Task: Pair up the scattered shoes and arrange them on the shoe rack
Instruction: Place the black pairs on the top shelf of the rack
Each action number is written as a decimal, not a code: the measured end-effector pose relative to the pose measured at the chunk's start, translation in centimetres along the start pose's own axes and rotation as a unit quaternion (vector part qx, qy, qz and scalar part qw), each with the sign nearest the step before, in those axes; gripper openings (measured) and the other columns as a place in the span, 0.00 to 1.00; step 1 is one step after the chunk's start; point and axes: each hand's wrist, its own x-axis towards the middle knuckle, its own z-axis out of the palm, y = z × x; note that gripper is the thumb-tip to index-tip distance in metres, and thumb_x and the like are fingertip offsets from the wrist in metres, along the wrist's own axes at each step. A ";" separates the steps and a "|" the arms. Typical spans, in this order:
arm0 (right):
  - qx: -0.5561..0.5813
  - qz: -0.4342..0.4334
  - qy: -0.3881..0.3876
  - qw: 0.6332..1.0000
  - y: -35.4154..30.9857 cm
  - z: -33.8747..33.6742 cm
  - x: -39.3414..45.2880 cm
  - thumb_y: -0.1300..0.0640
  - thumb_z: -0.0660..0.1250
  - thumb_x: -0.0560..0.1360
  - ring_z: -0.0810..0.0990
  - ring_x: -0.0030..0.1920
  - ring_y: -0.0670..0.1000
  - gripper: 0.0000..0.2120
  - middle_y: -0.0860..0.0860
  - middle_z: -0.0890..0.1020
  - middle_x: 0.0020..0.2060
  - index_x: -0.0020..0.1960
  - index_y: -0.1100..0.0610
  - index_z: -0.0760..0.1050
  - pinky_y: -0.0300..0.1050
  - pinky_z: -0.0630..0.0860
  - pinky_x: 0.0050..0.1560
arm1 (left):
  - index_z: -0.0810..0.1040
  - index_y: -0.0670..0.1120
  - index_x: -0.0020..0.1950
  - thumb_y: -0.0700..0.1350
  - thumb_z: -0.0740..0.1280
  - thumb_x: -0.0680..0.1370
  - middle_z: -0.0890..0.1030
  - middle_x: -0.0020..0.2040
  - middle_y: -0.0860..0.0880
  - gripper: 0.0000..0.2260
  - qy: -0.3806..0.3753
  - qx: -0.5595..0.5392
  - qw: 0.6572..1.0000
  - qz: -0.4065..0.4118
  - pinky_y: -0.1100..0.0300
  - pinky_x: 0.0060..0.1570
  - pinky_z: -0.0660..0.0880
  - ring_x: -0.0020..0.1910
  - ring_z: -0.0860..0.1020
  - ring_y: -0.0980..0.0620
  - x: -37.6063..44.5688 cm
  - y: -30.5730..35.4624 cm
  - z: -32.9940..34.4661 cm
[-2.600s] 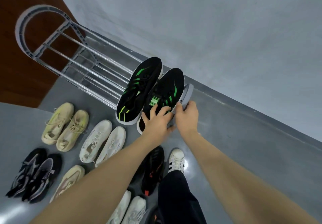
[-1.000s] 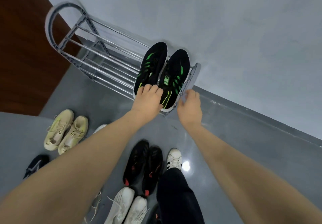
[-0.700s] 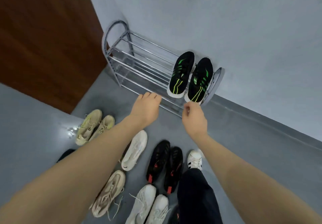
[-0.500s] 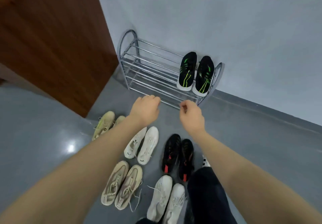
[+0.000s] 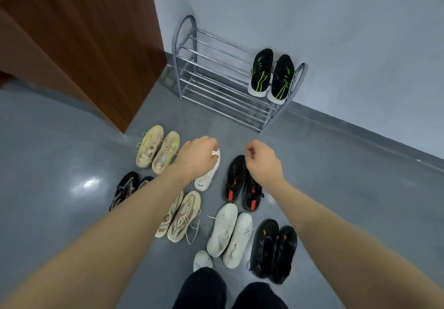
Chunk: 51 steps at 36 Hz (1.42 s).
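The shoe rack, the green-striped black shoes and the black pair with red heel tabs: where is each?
shoe rack [image 5: 211, 61], head view, bare top-shelf bar.
green-striped black shoes [image 5: 262, 73], head view, left shoe's upper.
black pair with red heel tabs [image 5: 234, 183], head view, left shoe's side.

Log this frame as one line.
rack: black-green pair on top tier | left hand, right hand: empty, over floor shoes

Floor: smooth grey, glossy; bright light reflection at left. Wall: plain pale grey-blue, unmarked, running diagonally from upper centre to the right edge. Darker grey baseboard along the foot of the wall. Upper left: large reddish-brown wood-grain cabinet, its panel reaching down to the floor, its corner edge standing just beside the wall. Lighting even and soft; faint shadows on floor near cabinet.
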 end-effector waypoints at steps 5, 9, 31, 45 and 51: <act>-0.008 -0.011 -0.007 1.000 0.4 1.6 -1.9 0.59 0.56 0.78 0.76 0.49 0.56 0.09 0.53 0.78 0.52 0.54 0.59 0.73 0.49 0.74 0.46 | 0.73 0.45 0.62 0.46 0.60 0.79 0.75 0.60 0.47 0.13 -0.011 -0.013 1.000 0.000 0.53 0.58 0.69 0.59 0.73 0.45 -1.9 -0.1 1.7; -0.004 -0.011 -0.003 1.000 1.4 2.4 -4.3 0.60 0.56 0.78 0.76 0.50 0.56 0.10 0.54 0.77 0.53 0.55 0.59 0.73 0.51 0.74 0.47 | 0.73 0.45 0.62 0.46 0.60 0.79 0.74 0.60 0.46 0.13 -0.017 0.001 1.000 0.002 0.53 0.57 0.68 0.58 0.74 0.45 -3.6 0.3 3.0; 0.044 0.121 0.005 0.992 12.1 12.1 -13.5 0.62 0.56 0.77 0.74 0.53 0.55 0.11 0.53 0.75 0.54 0.56 0.59 0.73 0.53 0.75 0.49 | 0.73 0.43 0.62 0.41 0.61 0.77 0.74 0.61 0.44 0.14 -0.106 0.016 0.990 0.087 0.52 0.60 0.68 0.60 0.72 0.44 -7.2 4.3 15.0; 0.043 0.185 0.001 0.982 20.3 16.4 -13.2 0.59 0.60 0.76 0.74 0.54 0.55 0.11 0.53 0.75 0.55 0.57 0.59 0.74 0.52 0.76 0.47 | 0.72 0.45 0.64 0.42 0.64 0.77 0.74 0.62 0.48 0.15 -0.171 0.000 0.978 0.119 0.54 0.59 0.68 0.62 0.71 0.46 -3.9 7.4 24.8; 0.004 0.195 -0.014 0.981 27.0 18.8 -14.6 0.59 0.60 0.77 0.71 0.58 0.57 0.11 0.55 0.75 0.56 0.58 0.60 0.75 0.52 0.73 0.54 | 0.72 0.45 0.64 0.42 0.63 0.78 0.73 0.63 0.48 0.14 -0.190 0.006 0.975 0.119 0.53 0.60 0.67 0.62 0.71 0.46 -4.0 10.4 30.9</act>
